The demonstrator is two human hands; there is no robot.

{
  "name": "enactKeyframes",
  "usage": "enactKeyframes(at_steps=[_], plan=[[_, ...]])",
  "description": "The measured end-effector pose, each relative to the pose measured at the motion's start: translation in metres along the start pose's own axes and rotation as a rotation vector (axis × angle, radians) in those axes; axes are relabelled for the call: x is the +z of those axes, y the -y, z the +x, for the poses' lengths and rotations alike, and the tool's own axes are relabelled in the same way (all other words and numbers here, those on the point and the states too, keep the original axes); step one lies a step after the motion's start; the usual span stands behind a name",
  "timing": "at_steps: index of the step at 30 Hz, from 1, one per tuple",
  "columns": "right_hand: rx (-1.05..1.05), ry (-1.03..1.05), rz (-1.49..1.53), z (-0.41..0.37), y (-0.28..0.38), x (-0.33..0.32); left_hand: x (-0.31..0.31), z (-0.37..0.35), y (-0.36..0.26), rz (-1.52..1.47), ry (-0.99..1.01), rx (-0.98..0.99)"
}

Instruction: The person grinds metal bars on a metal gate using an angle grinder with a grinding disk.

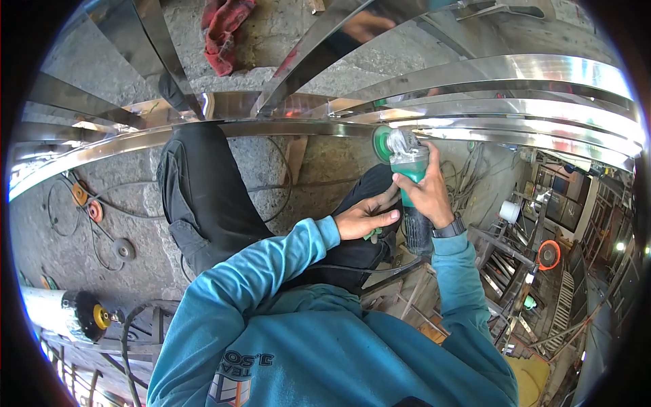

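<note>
My right hand [430,193], a dark watch at its wrist, is wrapped round a green angle grinder [410,175]. The grinder stands nearly upright in this view, its green disc [382,144] close under the lower edge of a shiny metal frame [291,127]. My left hand [366,218] is beside the grinder's body, thumb stretched toward it and fingers partly hidden. A small green piece [373,234] shows under the left palm; I cannot tell what it is. Both hands are over my dark trousers [210,183].
Polished metal bars [529,108] cross the top. A red cloth [222,37] lies on the concrete floor beyond. At left are cables, loose discs [123,249] and a gas cylinder [64,312]. Metal racks, a white container [509,211] and an orange-rimmed wheel [548,255] stand at right.
</note>
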State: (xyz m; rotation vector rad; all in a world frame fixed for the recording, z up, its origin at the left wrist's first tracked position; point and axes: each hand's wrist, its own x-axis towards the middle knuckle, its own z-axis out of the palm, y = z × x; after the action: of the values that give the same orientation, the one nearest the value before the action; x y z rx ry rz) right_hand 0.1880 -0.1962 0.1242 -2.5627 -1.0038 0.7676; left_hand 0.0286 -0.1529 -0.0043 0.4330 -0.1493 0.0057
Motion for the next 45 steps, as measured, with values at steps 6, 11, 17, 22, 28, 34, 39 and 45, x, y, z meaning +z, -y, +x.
enactKeyframes(at_steps=[6,11,17,22,28,34,39,45], plan=[[-0.097,0.009,-0.014,0.005,0.005,-0.002,0.006,-0.006,-0.019,-0.051,-0.038,-0.051],[-0.044,0.085,-0.029,0.007,0.026,-0.002,0.012,-0.015,-0.004,-0.102,-0.067,0.045],[-0.128,0.105,-0.102,0.011,0.048,0.008,0.021,-0.032,-0.023,-0.112,-0.161,0.035],[-0.16,0.105,-0.169,0.016,0.057,0.011,0.022,-0.036,-0.03,-0.151,-0.179,0.034],[-0.081,0.162,-0.181,0.021,0.067,0.013,0.021,-0.038,-0.02,-0.144,-0.21,0.15],[-0.066,0.167,-0.194,0.019,0.079,0.019,0.021,-0.049,-0.031,-0.231,-0.23,0.076],[-0.217,0.165,-0.139,0.023,0.071,0.024,0.017,-0.061,-0.035,-0.235,-0.233,0.064],[-0.06,0.322,-0.13,0.008,0.075,0.017,0.019,-0.073,-0.021,-0.222,-0.124,0.074]])
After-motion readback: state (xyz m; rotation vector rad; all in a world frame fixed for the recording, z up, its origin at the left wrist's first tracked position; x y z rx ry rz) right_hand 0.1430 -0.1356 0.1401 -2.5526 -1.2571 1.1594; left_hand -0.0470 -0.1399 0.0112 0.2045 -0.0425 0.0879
